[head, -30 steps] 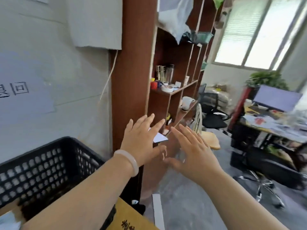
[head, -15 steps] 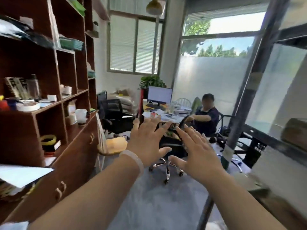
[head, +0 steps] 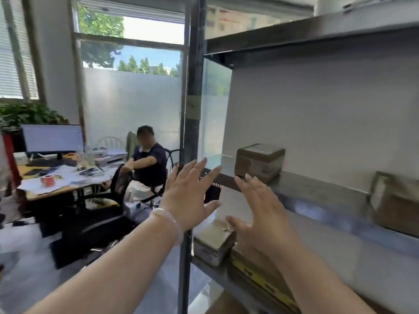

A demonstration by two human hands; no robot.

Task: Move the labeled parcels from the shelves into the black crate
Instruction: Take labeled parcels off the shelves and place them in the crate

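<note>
No parcel was held at this moment, and the task was judged to be in its fetching stage, with at least four parcels left on the metal shelves (head: 317,191) at the right of the frame. The left hand (head: 188,193) and the right hand (head: 265,214) were raised in the lower middle of the frame, fingers straight and spread apart, with nothing touched or gripped. A pale bracelet (head: 165,219) was worn on the left wrist.

The black crate was not to be seen anywhere in the frame, so what had been put into it could not be told.

On the middle shelf a brown box (head: 259,162) with a pale label was seen just above the fingertips, close to the shelf's left end. A second brown box (head: 394,200), also labelled, was set well apart from it at the right edge of the frame. On the lower shelf (head: 340,257) a small box (head: 214,242) was lying at the left end, below the hands, and beside it a flat brown package (head: 256,264) edged with a yellow and black strip was partly hidden by the right forearm. The brown box on the middle shelf was judged the likeliest to be taken next, as both hands were lifted towards it.
</note>
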